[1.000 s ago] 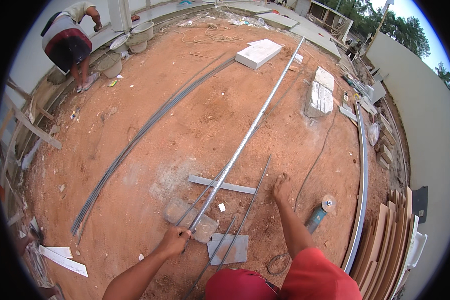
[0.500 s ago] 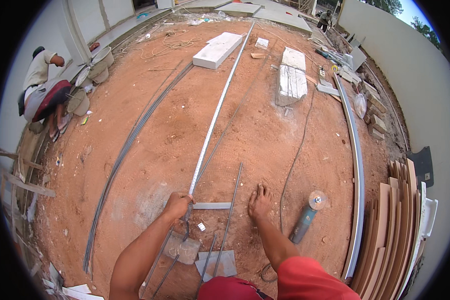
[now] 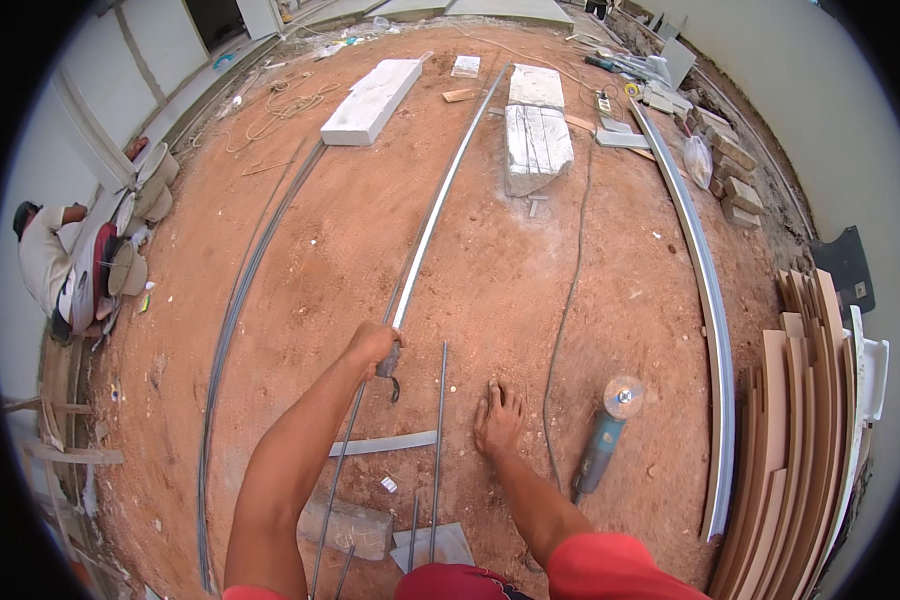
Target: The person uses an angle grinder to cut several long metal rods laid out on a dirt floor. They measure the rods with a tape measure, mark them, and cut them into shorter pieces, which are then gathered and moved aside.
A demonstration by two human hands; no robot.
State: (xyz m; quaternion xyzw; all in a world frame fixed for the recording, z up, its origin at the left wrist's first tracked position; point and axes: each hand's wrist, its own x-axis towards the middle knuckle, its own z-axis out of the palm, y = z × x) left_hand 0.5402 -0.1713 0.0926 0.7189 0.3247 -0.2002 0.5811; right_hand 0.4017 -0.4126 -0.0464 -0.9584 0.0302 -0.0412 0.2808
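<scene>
My left hand (image 3: 373, 343) grips a dark tape measure case (image 3: 391, 362), its blade (image 3: 443, 209) stretched far across the dirt along a thin steel rod (image 3: 348, 432). My right hand (image 3: 498, 417) lies on the red soil with fingers apart, right of another short rod (image 3: 440, 405) and beside a dark cord (image 3: 570, 300). A grey flat strip (image 3: 383, 443) lies crosswise under the rods near my hands, above a concrete block (image 3: 348, 525) and a grey sheet (image 3: 449, 544). An angle grinder (image 3: 606, 436) lies to the right of my right hand.
Rod bundle (image 3: 227, 370) at left; white blocks (image 3: 370, 100) (image 3: 538, 150) ahead; long metal profile (image 3: 695, 240) and stacked boards (image 3: 785, 420) at right, beside a wall (image 3: 820, 120). A person (image 3: 48, 265) bends by the left wall, near buckets (image 3: 152, 185) and rope (image 3: 290, 105).
My left hand and tape case have moved forward and upward in view. My right hand rests lower in the picture. The view has shifted; the other person now bends lower.
</scene>
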